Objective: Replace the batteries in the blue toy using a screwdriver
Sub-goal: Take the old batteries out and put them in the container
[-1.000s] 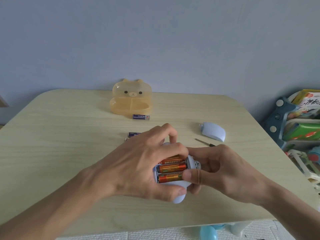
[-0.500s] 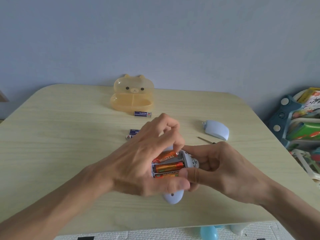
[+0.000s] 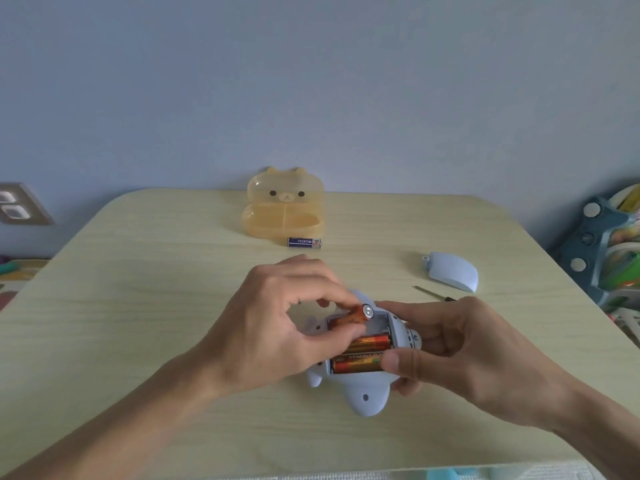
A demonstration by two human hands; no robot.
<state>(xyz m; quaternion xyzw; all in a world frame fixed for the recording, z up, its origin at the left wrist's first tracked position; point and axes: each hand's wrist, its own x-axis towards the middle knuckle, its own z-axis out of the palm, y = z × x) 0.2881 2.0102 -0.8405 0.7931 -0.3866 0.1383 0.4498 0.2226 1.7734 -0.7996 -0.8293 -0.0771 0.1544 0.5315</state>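
The blue toy lies on the tabletop near the middle of its near edge, its battery bay open and facing up. The right hand grips the toy's right side, thumb pressed on the near rim of the bay and fingers curled around the far side. The left hand sits over the toy's left part and pinches an orange battery between thumb and fingertips, tilted with its metal end raised above the far slot of the bay. Two more orange batteries lie side by side in the near slots. Toward the far edge stands a yellow bear-shaped box, with a blue battery just in front of it. Toward the right edge lies the blue cover, and beside it the screwdriver, partly hidden behind the right hand.
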